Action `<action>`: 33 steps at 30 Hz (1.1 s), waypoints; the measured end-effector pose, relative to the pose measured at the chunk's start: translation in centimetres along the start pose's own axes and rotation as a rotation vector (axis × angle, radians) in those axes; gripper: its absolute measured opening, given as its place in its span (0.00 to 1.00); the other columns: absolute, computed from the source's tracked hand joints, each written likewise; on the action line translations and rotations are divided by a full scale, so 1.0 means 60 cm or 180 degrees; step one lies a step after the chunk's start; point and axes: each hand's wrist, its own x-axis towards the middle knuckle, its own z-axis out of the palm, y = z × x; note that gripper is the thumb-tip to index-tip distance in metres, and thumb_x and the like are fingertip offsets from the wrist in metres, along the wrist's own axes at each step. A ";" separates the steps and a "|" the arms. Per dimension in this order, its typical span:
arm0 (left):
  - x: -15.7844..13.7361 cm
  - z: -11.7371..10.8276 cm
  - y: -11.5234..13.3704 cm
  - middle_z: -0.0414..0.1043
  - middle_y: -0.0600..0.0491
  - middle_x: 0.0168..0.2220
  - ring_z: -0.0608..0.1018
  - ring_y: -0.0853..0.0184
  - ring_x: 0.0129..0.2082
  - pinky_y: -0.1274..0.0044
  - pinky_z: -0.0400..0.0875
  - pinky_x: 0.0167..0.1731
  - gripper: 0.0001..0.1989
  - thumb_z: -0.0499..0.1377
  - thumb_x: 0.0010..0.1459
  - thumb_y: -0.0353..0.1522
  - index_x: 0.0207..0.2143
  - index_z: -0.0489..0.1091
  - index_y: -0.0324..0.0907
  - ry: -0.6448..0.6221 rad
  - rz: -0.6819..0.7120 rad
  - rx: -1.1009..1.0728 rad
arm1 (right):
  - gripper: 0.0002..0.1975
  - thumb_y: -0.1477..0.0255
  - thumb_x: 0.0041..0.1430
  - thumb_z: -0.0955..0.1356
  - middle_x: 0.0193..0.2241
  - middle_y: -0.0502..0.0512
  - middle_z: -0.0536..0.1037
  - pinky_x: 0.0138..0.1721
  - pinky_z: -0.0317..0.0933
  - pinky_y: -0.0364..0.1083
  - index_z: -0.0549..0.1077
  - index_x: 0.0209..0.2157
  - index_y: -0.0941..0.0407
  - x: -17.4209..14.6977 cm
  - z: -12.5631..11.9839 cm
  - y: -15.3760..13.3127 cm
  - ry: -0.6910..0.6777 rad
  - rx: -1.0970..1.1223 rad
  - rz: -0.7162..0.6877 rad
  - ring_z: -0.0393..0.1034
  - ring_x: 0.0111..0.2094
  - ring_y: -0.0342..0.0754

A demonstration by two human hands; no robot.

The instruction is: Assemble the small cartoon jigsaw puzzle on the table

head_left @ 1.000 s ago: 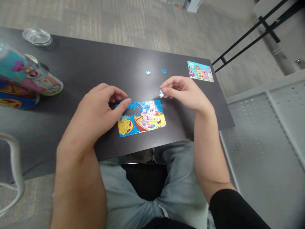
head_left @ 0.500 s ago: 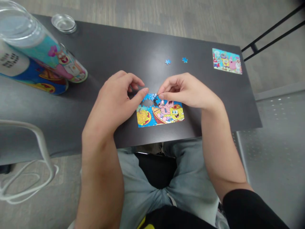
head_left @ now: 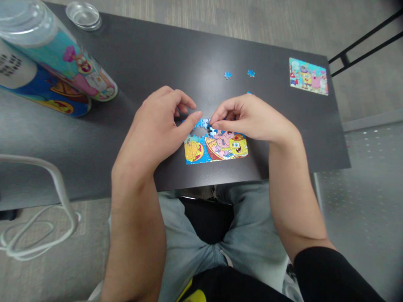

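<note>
A cartoon jigsaw puzzle [head_left: 220, 147] lies on the dark table in front of me, with a gap in its upper left part. My right hand [head_left: 245, 117] is closed in a pinch over the puzzle's top edge, right of the gap. A small blue puzzle piece [head_left: 210, 124] shows at its fingertips, mostly hidden by them. My left hand [head_left: 166, 121] rests at the upper left corner, its thumb on the puzzle's edge and its curled fingers apart, holding nothing. Two loose blue pieces, one left [head_left: 228, 75] and one right [head_left: 251, 73], lie beyond my hands.
Two cartoon-printed canisters, a teal one [head_left: 85, 71] and a blue one [head_left: 59, 96], stand at the left. Clear round lids [head_left: 83, 16] lie behind them. A picture card [head_left: 308, 76] is at the table's far right. A white cable [head_left: 34, 249] hangs at lower left.
The view has shifted slightly. My right fingertips have moved a little at the gap's right side, where a light blue piece now shows. Another blue piece has come into sight behind my right hand.
</note>
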 end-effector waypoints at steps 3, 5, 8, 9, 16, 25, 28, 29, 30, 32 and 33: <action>-0.001 -0.001 0.001 0.88 0.48 0.59 0.86 0.51 0.59 0.58 0.83 0.64 0.18 0.65 0.78 0.47 0.58 0.87 0.48 -0.0001 0.0026 -0.0015 | 0.08 0.68 0.66 0.88 0.41 0.55 0.93 0.52 0.89 0.61 0.91 0.40 0.46 0.000 0.002 0.000 0.0049 -0.0055 -0.0006 0.90 0.46 0.62; -0.001 0.000 0.001 0.88 0.48 0.58 0.86 0.51 0.58 0.58 0.83 0.63 0.18 0.64 0.78 0.47 0.57 0.87 0.48 0.0028 0.0048 -0.0042 | 0.09 0.67 0.66 0.88 0.41 0.55 0.92 0.52 0.89 0.62 0.91 0.40 0.46 0.000 0.002 -0.001 0.0063 -0.0085 -0.0005 0.90 0.46 0.62; 0.000 0.001 0.001 0.88 0.48 0.57 0.86 0.52 0.59 0.59 0.82 0.62 0.19 0.65 0.78 0.47 0.58 0.87 0.47 0.0002 0.0015 -0.0029 | 0.10 0.65 0.65 0.89 0.40 0.55 0.92 0.50 0.89 0.62 0.90 0.41 0.46 0.000 0.003 -0.002 0.0080 -0.0137 0.0015 0.90 0.47 0.63; 0.001 0.002 0.001 0.88 0.48 0.57 0.86 0.51 0.60 0.60 0.83 0.61 0.19 0.65 0.78 0.48 0.58 0.87 0.47 -0.0007 -0.0013 -0.0016 | 0.11 0.64 0.64 0.89 0.39 0.55 0.92 0.49 0.89 0.61 0.90 0.41 0.46 0.000 0.003 -0.003 0.0089 -0.0166 0.0019 0.89 0.47 0.63; 0.001 0.005 0.000 0.87 0.48 0.55 0.87 0.50 0.57 0.58 0.84 0.61 0.14 0.66 0.78 0.45 0.54 0.87 0.49 0.0028 0.0132 -0.0080 | 0.08 0.65 0.69 0.87 0.39 0.53 0.89 0.48 0.81 0.58 0.89 0.44 0.46 -0.002 0.000 -0.005 0.0190 -0.0389 -0.0229 0.81 0.40 0.56; 0.013 0.043 0.012 0.86 0.47 0.56 0.84 0.44 0.60 0.54 0.79 0.64 0.08 0.73 0.75 0.41 0.52 0.87 0.53 -0.0033 0.0339 0.0087 | 0.10 0.60 0.76 0.85 0.43 0.57 0.88 0.47 0.77 0.58 0.88 0.46 0.47 -0.001 -0.076 0.019 0.1624 -0.0891 -0.0514 0.82 0.45 0.60; 0.013 0.058 0.016 0.86 0.45 0.58 0.83 0.41 0.61 0.51 0.77 0.64 0.07 0.71 0.76 0.41 0.53 0.86 0.53 0.0014 0.0344 0.0267 | 0.05 0.64 0.77 0.82 0.43 0.57 0.88 0.46 0.76 0.56 0.88 0.47 0.49 0.011 -0.109 0.044 0.1987 -0.1041 -0.0437 0.81 0.43 0.58; 0.013 0.062 0.017 0.86 0.44 0.58 0.83 0.40 0.60 0.50 0.76 0.63 0.07 0.70 0.77 0.40 0.52 0.86 0.53 0.0020 0.0337 0.0322 | 0.03 0.66 0.77 0.81 0.43 0.56 0.88 0.47 0.76 0.56 0.88 0.48 0.49 0.014 -0.117 0.052 0.2095 -0.1094 -0.0403 0.81 0.42 0.57; 0.013 0.065 0.018 0.87 0.43 0.58 0.83 0.40 0.60 0.49 0.76 0.62 0.07 0.69 0.78 0.40 0.52 0.86 0.52 0.0024 0.0330 0.0374 | 0.02 0.69 0.77 0.80 0.43 0.56 0.88 0.47 0.75 0.56 0.88 0.48 0.50 0.017 -0.125 0.060 0.2191 -0.1145 -0.0372 0.80 0.41 0.57; 0.013 0.066 0.020 0.87 0.42 0.58 0.84 0.38 0.60 0.48 0.77 0.61 0.07 0.68 0.79 0.40 0.53 0.86 0.52 0.0022 0.0322 0.0460 | 0.03 0.72 0.75 0.80 0.42 0.56 0.89 0.49 0.75 0.57 0.88 0.46 0.50 0.020 -0.136 0.072 0.2299 -0.1226 -0.0299 0.79 0.39 0.55; 0.013 0.066 0.020 0.87 0.42 0.58 0.85 0.37 0.61 0.47 0.78 0.61 0.08 0.67 0.79 0.40 0.53 0.86 0.52 0.0017 0.0320 0.0489 | 0.03 0.73 0.74 0.80 0.42 0.56 0.89 0.49 0.75 0.57 0.88 0.45 0.50 0.020 -0.140 0.077 0.2285 -0.1248 -0.0252 0.78 0.38 0.55</action>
